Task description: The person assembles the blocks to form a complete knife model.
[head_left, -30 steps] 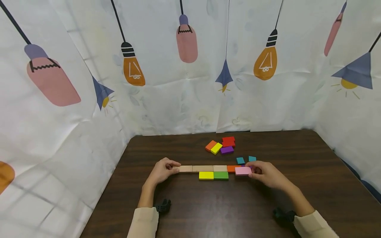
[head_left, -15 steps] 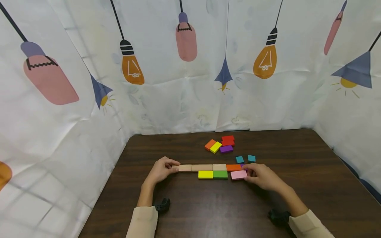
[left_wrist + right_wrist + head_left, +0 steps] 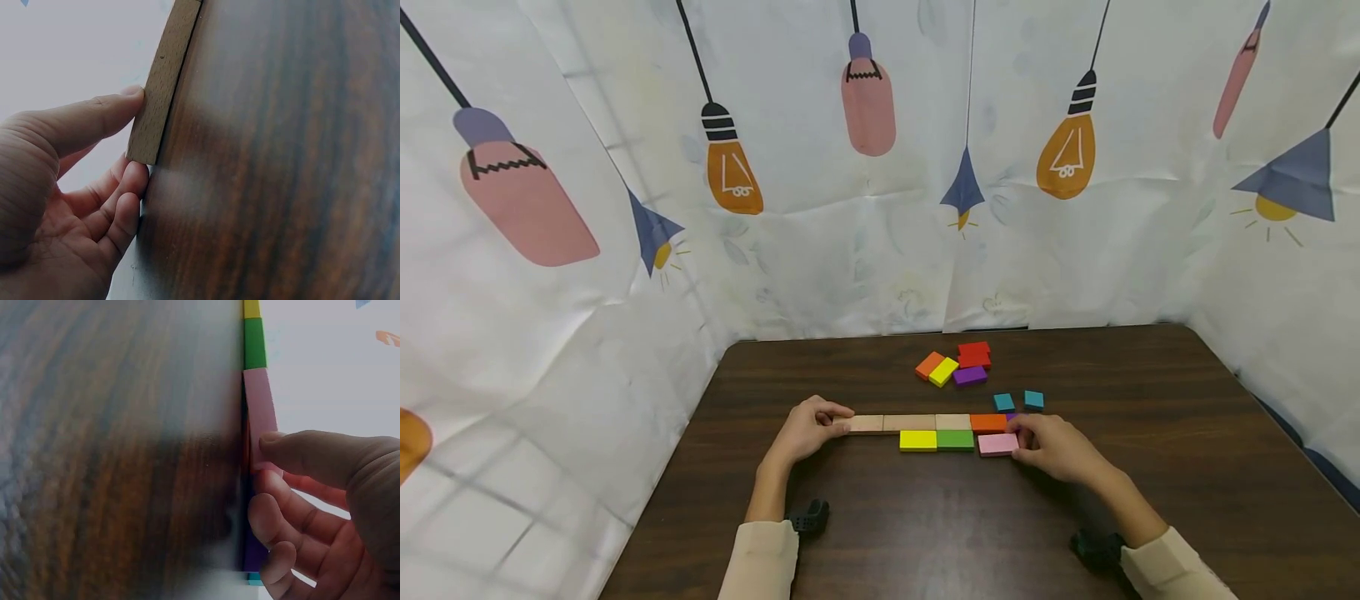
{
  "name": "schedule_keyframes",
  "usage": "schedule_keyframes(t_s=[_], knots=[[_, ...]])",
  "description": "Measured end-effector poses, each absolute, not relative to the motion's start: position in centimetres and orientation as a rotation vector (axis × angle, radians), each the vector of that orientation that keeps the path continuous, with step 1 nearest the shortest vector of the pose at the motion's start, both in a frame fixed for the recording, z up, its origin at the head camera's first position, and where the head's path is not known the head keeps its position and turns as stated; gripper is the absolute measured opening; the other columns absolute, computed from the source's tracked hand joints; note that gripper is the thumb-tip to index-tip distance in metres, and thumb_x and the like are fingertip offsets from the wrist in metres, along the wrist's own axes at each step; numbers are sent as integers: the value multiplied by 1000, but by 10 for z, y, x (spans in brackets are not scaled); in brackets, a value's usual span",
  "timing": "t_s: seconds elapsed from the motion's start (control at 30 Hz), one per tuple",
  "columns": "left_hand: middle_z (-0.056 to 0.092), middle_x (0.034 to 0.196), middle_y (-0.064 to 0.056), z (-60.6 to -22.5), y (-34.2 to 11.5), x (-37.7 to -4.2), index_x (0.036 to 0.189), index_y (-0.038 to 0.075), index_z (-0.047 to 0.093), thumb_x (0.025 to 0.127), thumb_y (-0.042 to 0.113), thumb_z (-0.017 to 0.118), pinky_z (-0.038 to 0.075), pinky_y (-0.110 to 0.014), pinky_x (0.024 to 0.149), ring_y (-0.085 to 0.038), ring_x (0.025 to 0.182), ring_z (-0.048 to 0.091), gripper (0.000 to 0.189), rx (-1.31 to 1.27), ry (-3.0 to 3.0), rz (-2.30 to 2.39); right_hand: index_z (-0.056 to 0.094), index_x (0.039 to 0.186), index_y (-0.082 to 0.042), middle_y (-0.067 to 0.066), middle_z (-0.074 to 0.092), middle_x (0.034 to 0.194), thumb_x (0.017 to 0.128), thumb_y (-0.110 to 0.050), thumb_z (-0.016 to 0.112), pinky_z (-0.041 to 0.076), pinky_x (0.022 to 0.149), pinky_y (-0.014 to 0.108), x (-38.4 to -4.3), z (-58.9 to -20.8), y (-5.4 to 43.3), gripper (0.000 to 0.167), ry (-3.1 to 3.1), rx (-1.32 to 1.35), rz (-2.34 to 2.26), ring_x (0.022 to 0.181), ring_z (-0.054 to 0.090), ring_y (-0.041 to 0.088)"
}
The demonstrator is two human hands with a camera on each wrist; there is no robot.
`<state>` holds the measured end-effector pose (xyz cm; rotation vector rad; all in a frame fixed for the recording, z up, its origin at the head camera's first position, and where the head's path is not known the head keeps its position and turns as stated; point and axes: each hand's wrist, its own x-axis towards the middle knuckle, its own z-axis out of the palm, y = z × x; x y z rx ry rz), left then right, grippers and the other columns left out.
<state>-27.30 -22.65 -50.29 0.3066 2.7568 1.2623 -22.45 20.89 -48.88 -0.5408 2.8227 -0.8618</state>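
Note:
My left hand (image 3: 808,427) holds the left end of a plain wooden block (image 3: 164,87) between thumb and fingertips. That block is the first in a straight row on the table, followed by more plain blocks (image 3: 910,423), an orange block (image 3: 988,423) and a purple one mostly behind my right fingers. In front of this row lie a yellow block (image 3: 918,441) and a green block (image 3: 954,441), side by side. With thumb and fingertips my right hand (image 3: 1060,447) pinches a pink block (image 3: 997,445) at its right end. In the head view its left end is close beside the green block, slightly tilted.
Two small teal blocks (image 3: 1003,403) lie just behind the row's right end. Farther back is a loose group with orange (image 3: 928,365), yellow (image 3: 943,372), purple (image 3: 970,376) and red (image 3: 974,355) blocks. A printed cloth (image 3: 865,275) hangs behind the dark table (image 3: 880,533).
My right hand has carried the pink block left, narrowing the space to the green block. My left hand has stayed at the row's left end.

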Motion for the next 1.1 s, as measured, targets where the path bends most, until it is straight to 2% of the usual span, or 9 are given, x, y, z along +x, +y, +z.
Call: schedule_keyframes(t_s=[0.5,1.1], knots=[[61,96,-2,-502,-226,-273,106,25,81,90,23,80,45,-33,73,-18,82,52,16,306,2760,1256,70,104,-18,-7,57,79,88,-18,81,42,62,26,-226,-487,200,20,2863,-467,-837,69,50,11],[61,98,-2,-503,-226,-273,107,25,81,90,22,80,45,-34,74,-18,83,53,17,307,2750,1266,71,103,-16,-5,57,78,87,-18,81,43,62,28,-229,-485,192,19,2886,-387,-809,68,50,12]])
